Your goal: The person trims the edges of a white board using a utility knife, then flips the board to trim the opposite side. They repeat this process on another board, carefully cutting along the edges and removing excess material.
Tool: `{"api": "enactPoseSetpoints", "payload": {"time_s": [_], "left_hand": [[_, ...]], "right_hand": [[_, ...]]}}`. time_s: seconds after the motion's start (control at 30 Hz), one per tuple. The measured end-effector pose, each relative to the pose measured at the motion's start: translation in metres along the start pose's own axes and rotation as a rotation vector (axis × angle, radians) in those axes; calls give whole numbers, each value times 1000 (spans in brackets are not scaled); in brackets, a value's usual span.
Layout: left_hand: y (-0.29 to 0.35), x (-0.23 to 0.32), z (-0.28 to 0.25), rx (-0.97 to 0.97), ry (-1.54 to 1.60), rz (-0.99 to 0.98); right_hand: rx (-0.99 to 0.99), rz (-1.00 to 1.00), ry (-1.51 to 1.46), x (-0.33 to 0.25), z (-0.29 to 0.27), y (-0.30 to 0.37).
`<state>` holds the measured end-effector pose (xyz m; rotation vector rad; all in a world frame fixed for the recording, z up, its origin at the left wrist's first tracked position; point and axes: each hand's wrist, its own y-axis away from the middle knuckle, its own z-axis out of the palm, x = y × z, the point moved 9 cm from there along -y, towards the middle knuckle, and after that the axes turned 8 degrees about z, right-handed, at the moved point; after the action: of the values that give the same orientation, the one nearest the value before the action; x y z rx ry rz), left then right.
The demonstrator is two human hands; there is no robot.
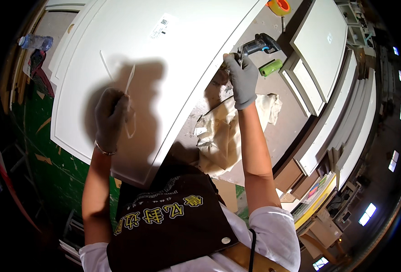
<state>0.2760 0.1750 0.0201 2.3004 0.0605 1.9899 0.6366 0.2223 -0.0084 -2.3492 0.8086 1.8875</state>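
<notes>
My left hand (109, 119), in a grey glove, is closed on a thin white strip (130, 78) over a large white panel (119, 27). The strip sticks up past the fingers, and a loop of it hangs below. Another slim white strip (105, 63) shows just beyond that hand. At the panel's right edge, my right hand (243, 81), also gloved in grey, has thumb and fingers pinched together. A small dark, partly shiny piece shows at its fingertips; its kind is unclear. Both hands cast shadow, and the left one's shadow darkens the panel around it.
Beyond my right hand lie a black power tool (260, 44), a green roll (271, 68) and an orange tape roll (280, 7). Cream cloth (223, 131) is bunched below them. White boards (320, 45) are stacked at right. A plastic bottle (37, 42) lies at far left.
</notes>
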Motion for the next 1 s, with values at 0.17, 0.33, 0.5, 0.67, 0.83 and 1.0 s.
{"api": "enactPoseSetpoints", "payload": {"time_s": [0.17, 0.33, 0.5, 0.67, 0.83, 1.0], "left_hand": [[-2, 5, 1, -34, -27, 42], [-3, 1, 1, -40, 11, 41], [0, 3, 0, -19, -25, 22], [-1, 2, -1, -17, 1, 8], [-3, 2, -2, -4, -52, 13], [-2, 1, -2, -12, -60, 36]], "right_hand": [[38, -27, 43, 3, -6, -11], [167, -317, 83, -23, -14, 2], [45, -611, 819, -59, 13, 13], [161, -744, 1009, -62, 0, -30], [261, -254, -130, -43, -94, -94], [-156, 216, -914, 2, -54, -92]]}}
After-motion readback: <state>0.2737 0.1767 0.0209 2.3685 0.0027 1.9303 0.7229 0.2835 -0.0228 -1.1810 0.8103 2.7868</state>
